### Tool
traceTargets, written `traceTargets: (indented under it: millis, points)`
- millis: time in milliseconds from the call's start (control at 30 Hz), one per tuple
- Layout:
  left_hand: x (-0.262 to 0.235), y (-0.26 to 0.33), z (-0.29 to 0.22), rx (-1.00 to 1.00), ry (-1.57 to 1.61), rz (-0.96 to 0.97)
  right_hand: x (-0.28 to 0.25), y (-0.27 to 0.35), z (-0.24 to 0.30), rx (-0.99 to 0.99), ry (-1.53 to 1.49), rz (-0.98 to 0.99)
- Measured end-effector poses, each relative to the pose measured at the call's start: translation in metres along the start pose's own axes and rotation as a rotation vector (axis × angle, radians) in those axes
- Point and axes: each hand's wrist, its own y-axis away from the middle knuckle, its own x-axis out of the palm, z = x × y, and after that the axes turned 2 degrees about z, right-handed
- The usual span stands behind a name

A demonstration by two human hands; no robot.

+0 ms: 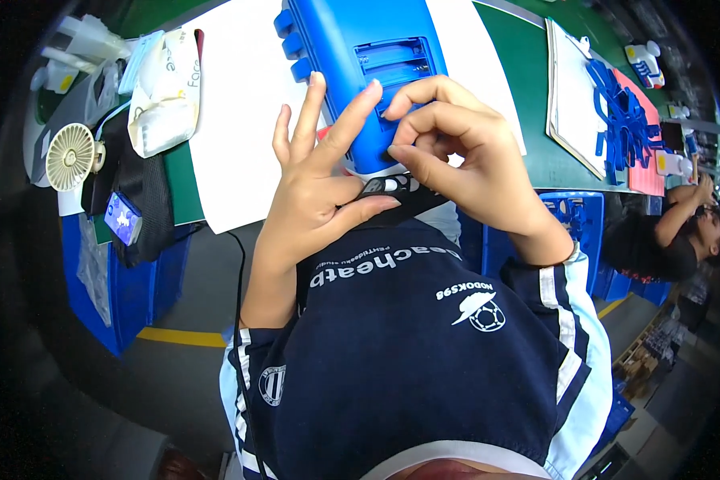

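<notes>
A blue plastic case [336, 48] lies on a white sheet in front of me. Its upper face has an open, slotted recess with metal contacts that looks like a battery compartment [392, 60]. My left hand [316, 172] is open, its fingers spread and its index and middle fingertips resting on the case. My right hand [464, 140] is closed in a pinch at the recess's near end; whatever lies between its fingertips is hidden. Below the case's near end, close to my left thumb, shows a dark piece with pale segments [388, 186].
The white sheet [236, 120] covers part of the green table [500, 96]. Leftward are a pale pouch [166, 112], a small fan [72, 158] and a black bag [146, 188]. Rightward, blue straps [626, 120] lie on papers, above a blue bin [588, 232]; a co-worker [656, 240] is beyond.
</notes>
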Motion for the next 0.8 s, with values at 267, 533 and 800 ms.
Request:
traceTargets:
  millis: [267, 533, 800]
  points:
    - [0.002, 0.000, 0.000, -0.011, 0.007, -0.014, 0.002, 0.000, 0.002, 0.016, 0.041, -0.016]
    - [0.004, -0.001, 0.001, -0.003, 0.016, -0.038, 0.004, 0.002, 0.000, -0.020, 0.126, -0.040]
    - [0.003, -0.001, -0.001, 0.002, 0.019, -0.032, 0.017, 0.013, -0.003, -0.354, 0.398, -0.135]
